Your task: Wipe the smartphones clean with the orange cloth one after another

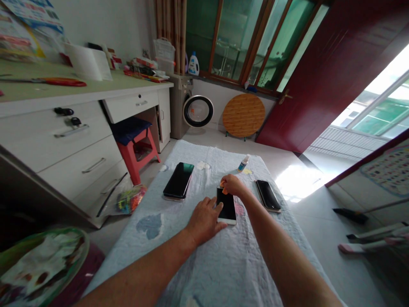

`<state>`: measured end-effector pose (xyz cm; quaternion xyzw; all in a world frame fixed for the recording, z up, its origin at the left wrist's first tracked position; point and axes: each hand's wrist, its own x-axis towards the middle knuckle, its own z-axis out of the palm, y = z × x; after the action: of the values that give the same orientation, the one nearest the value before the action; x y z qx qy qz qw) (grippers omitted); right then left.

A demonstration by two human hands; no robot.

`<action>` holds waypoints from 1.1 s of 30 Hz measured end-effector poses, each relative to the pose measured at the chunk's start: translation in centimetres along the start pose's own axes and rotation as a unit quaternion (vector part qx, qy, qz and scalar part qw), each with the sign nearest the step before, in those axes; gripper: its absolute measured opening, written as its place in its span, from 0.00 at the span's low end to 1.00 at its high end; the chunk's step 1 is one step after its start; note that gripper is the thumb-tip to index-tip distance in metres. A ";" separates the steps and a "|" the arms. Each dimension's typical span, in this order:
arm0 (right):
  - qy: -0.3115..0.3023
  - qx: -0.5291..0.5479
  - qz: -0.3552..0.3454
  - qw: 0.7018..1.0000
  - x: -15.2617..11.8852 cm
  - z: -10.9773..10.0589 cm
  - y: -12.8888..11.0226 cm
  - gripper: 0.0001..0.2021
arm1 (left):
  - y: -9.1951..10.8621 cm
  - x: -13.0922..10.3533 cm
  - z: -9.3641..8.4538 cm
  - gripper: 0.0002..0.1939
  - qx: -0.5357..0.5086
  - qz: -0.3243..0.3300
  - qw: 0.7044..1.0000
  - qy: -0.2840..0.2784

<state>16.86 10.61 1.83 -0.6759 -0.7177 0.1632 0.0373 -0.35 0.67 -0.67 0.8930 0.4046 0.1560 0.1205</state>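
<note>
A white-framed smartphone (227,209) lies face up on the light blue cloth cover, its screen dark. My left hand (206,219) grips it from the left, with the thumb at its bottom edge and a fingertip over the screen. Pinched in my right hand (232,184) is a small orange cloth (225,191), pressed on the upper part of the screen. To the left rests a larger black phone (179,181), apart from both hands. Another dark phone (268,195) lies to the right. A small spray bottle (243,163) with a white top stands beyond my right hand.
The cloth-covered table (137,264) fills the middle. A waste bin (85,251) is at the lower left, near a plastic bag (128,200) and a red stool (136,155). A washing machine (180,102) stands behind with its door open. A round wooden tabletop (243,115) leans by the wall.
</note>
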 end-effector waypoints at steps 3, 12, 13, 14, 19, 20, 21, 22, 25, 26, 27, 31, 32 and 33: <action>-0.001 -0.013 -0.026 1.000 0.3 0.3 -1.2 0.13 | 0.0 -0.1 0.1 0.30 0.006 -0.005 1.000 0.008; 0.008 -0.047 -0.035 0.998 -0.4 0.1 -0.4 0.13 | 0.2 -0.1 -0.1 0.28 -0.002 0.001 1.000 0.017; 0.010 -0.051 -0.028 0.998 -0.6 -0.1 0.1 0.14 | 0.2 -0.1 -0.2 0.28 -0.003 0.000 1.000 0.018; 0.011 -0.055 -0.020 0.998 -0.8 -0.3 0.6 0.14 | 0.2 -0.1 -0.3 0.28 -0.005 0.001 1.000 0.019; 0.006 -0.065 0.003 0.998 -1.7 -1.1 2.5 0.15 | 0.3 -0.1 -0.4 0.29 -0.008 0.011 1.000 0.022; 0.004 -0.066 0.005 0.998 -1.8 -1.2 2.6 0.15 | 0.3 0.0 -0.3 0.28 -0.008 0.012 1.000 0.021; 0.002 -0.066 0.004 0.998 -1.8 -1.3 2.6 0.15 | 0.3 0.0 -0.3 0.28 -0.008 0.014 1.000 0.020; 0.000 -0.067 0.002 0.998 -1.7 -1.3 2.5 0.15 | 0.3 0.0 -0.2 0.28 -0.009 0.016 1.000 0.018; -0.004 -0.069 -0.013 0.997 -1.1 -1.0 1.7 0.14 | 0.1 0.0 0.0 0.28 -0.012 0.018 1.000 0.019; -0.005 -0.071 -0.019 0.997 -0.8 -0.8 1.3 0.14 | 0.1 0.0 0.1 0.29 -0.013 0.017 1.000 0.021; -0.005 -0.072 -0.026 0.997 -0.6 -0.6 0.9 0.14 | 0.0 0.0 0.1 0.29 -0.013 0.018 1.000 0.023; -0.002 -0.077 -0.059 0.995 0.1 0.1 -0.6 0.13 | -0.1 -0.1 0.4 0.29 -0.017 0.023 0.999 0.032; -0.001 -0.077 -0.068 0.995 0.1 0.2 -0.9 0.13 | -0.1 -0.1 0.4 0.29 -0.018 0.025 0.999 0.036; -0.001 -0.076 -0.077 0.994 0.1 0.2 -1.2 0.13 | -0.1 -0.1 0.4 0.28 -0.018 0.025 0.999 0.039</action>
<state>15.65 10.59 1.95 -0.6197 -0.7778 0.1052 -0.0028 -0.35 0.60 -1.07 0.8939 0.3833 0.2009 0.1163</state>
